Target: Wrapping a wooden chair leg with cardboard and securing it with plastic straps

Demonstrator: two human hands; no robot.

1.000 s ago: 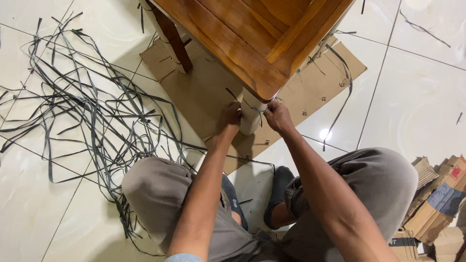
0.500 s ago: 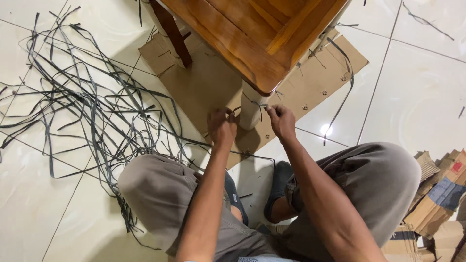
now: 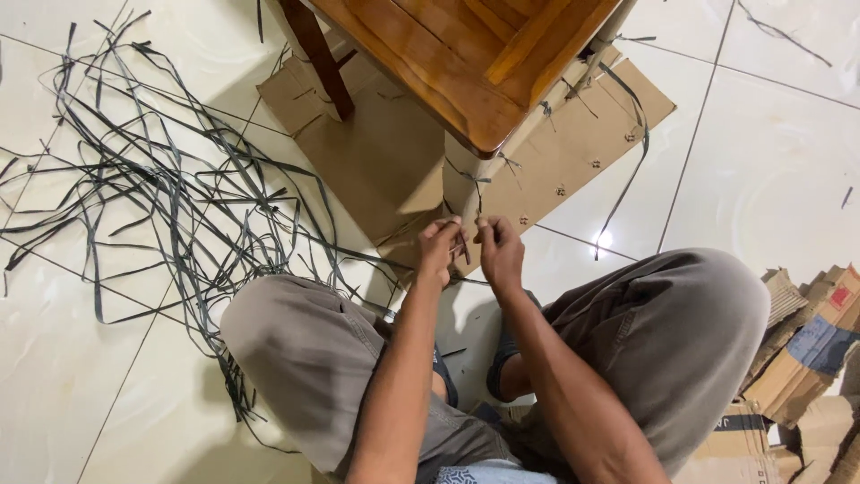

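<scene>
Strap pinched, left hand, right hand — close together

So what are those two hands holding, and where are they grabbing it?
Both the left hand and right hand pinch a thin dark plastic strap between their fingertips, near its loose end, beside the paper-wrapped wooden table leg.

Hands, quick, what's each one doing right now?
Left hand: closed, pinching a dark strap by the wrapped table leg.
Right hand: closed beside it; whether it grips the strap cannot be told.
</scene>
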